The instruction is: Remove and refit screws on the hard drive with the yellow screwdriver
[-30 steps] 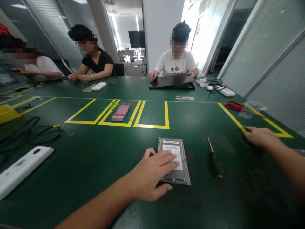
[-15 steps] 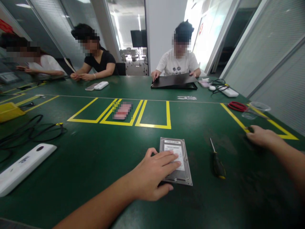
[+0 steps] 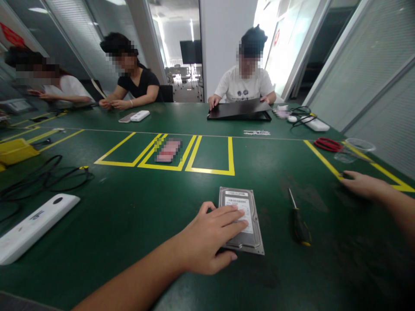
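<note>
My left hand (image 3: 210, 239) lies over a hard drive (image 3: 240, 242), a flat grey metal case with a white printed label, on the green table. Its fingers stretch across the label and its thumb is by the near edge. To the right, a screwdriver (image 3: 301, 226) with a black and yellow handle lies with its shaft pointing away. Farther right, my right hand (image 3: 363, 183) is closed low over the table beside the yellow tape. Something small and dark shows at its fingertips, too blurred to name.
Yellow tape (image 3: 231, 157) marks boxes on the table (image 3: 155, 229); a phone (image 3: 168, 151) lies in one. At left are a white power strip (image 3: 39, 226), black cables (image 3: 53, 177) and a yellow bin (image 3: 16, 151). Red cable (image 3: 327, 144) and clear plastic (image 3: 345, 156) lie right. Three people sit opposite.
The view has shifted slightly, so the table's things appear a little farther right. My right hand has moved a little to the right. My left hand stays on the hard drive.
</note>
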`<state>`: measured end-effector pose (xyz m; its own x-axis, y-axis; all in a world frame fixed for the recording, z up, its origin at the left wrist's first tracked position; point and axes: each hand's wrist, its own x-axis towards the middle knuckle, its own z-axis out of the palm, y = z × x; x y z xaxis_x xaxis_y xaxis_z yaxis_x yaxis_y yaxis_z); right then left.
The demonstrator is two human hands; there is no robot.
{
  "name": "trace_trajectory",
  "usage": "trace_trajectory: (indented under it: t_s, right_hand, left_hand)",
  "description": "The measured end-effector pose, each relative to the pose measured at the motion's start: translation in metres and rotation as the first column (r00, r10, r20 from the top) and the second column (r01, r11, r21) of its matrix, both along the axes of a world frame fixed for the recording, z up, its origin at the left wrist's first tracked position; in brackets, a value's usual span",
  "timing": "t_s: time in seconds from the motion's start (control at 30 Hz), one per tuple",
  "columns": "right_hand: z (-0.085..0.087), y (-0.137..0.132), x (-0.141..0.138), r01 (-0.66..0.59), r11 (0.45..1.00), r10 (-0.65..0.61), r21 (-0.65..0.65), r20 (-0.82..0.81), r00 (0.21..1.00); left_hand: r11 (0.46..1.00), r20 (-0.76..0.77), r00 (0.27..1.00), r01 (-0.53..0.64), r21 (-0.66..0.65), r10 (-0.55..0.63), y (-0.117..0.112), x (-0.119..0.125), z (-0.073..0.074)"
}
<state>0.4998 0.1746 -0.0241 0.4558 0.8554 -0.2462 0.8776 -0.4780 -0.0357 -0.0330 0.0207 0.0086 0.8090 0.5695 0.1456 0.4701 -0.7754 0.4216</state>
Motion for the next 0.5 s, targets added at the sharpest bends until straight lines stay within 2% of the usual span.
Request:
trace_trajectory:
  t_s: [0.27, 0.5]
  right_hand:
    - [-0.0007, -0.0009, 0.0079, -0.028, 1.000, 0.028, -0.001, -0.011, 1.000]
    - [0.0034, -0.0056, 0.0019, -0.036, 0.999, 0.035, 0.016, 0.025, 0.999]
  left_hand:
    - [1.000, -0.016, 1.000, 0.005, 0.007, -0.005, 0.0002, -0.0005, -0.0003]
    - [1.000, -0.050, 0.999, 0.003, 0.014, -0.002, -0.0013, 0.0002, 0.0005]
